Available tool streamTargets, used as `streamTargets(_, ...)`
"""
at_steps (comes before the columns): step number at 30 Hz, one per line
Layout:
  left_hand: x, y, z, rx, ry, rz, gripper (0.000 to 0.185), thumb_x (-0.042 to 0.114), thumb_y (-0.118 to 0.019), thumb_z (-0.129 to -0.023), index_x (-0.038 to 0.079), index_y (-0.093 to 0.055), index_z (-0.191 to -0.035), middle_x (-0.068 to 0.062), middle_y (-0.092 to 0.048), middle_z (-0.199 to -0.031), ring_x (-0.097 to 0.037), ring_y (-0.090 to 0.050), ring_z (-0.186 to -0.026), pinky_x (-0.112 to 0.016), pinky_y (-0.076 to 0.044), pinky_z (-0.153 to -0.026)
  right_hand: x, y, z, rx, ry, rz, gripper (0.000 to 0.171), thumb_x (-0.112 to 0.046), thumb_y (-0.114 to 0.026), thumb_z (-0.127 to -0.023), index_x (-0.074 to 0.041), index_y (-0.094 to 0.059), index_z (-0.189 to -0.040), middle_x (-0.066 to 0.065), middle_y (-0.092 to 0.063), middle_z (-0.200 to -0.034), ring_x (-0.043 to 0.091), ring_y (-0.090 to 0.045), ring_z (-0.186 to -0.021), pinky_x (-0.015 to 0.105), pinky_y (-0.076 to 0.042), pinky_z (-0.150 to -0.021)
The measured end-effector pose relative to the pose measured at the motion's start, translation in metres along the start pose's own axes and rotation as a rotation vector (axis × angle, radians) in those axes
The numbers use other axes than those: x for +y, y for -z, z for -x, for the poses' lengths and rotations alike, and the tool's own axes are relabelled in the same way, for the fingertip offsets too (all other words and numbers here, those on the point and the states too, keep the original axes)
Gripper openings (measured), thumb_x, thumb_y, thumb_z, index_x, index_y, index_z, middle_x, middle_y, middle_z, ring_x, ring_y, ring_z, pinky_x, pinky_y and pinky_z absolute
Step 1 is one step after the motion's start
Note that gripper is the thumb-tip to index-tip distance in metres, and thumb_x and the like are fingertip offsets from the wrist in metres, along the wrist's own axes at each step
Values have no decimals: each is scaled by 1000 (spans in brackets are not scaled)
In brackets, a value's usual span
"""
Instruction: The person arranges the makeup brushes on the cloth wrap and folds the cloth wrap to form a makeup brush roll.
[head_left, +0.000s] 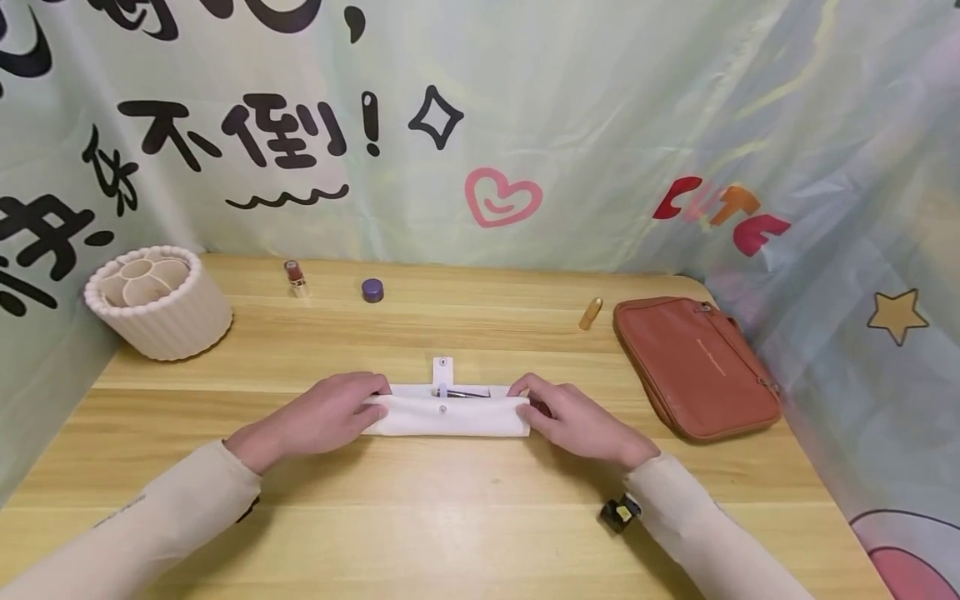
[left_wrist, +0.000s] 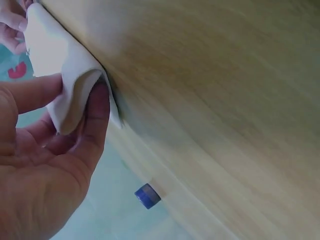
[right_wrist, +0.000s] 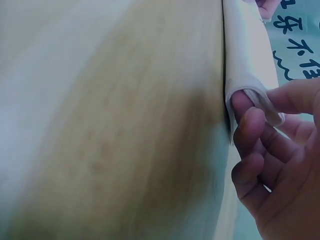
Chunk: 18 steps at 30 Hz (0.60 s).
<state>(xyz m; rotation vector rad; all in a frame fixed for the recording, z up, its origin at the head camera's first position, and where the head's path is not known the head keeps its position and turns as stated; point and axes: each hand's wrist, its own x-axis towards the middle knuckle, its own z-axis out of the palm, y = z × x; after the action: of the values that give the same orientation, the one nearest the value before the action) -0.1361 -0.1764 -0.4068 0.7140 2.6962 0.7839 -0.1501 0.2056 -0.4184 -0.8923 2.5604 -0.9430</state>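
A white roll-up pouch lies folded across the middle of the table, with a strap and metal snap standing out at its far side. Through its top opening a slim dark and silver item shows; its kind cannot be made out. My left hand pinches the pouch's left end, and in the left wrist view a finger reaches inside the fold while the thumb presses outside. At the right end, my right hand pinches the fold the same way, one fingertip inside it in the right wrist view.
A reddish-brown zip case lies at the right. At the back left stands a white ribbed holder. Along the back are a lipstick, a purple cap and a gold tube. A printed curtain hangs behind.
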Motion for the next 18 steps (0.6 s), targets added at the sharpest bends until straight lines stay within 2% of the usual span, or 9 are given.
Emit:
streamTargets(6, 6, -2, -4, 19, 48, -23, 3, 14, -66, -106, 13, -69, -108, 2, -65, -100, -17, -56, -89, -35, -49, -83, 2, -1, -4, 22, -57, 19, 17, -17, -58, -113, -14, -63, -129, -9, -56, -76, 3, -40, -60, 22, -38, -59)
streamTargets(13, 13, -6, -9, 41, 109, -66, 5, 11, -66, -104, 11, -70, -108, -1, -65, -100, -19, -56, -88, -36, -50, -80, 2, -4, -7, 38, -117, 49, 17, -20, -57, -114, -13, -63, -127, -9, -64, -76, 4, -42, -58, 23, -38, -57)
streamTargets(18, 17, -6, -9, 62, 130, -183, 11, 14, -70, -101, 13, -71, -112, 0, -66, -103, -20, -59, -93, -37, -53, -75, -2, -4, -10, 57, -146, 134, 18, -24, -62, -111, -15, -65, -126, -9, -57, -74, 5, -42, -58, 24, -37, -56)
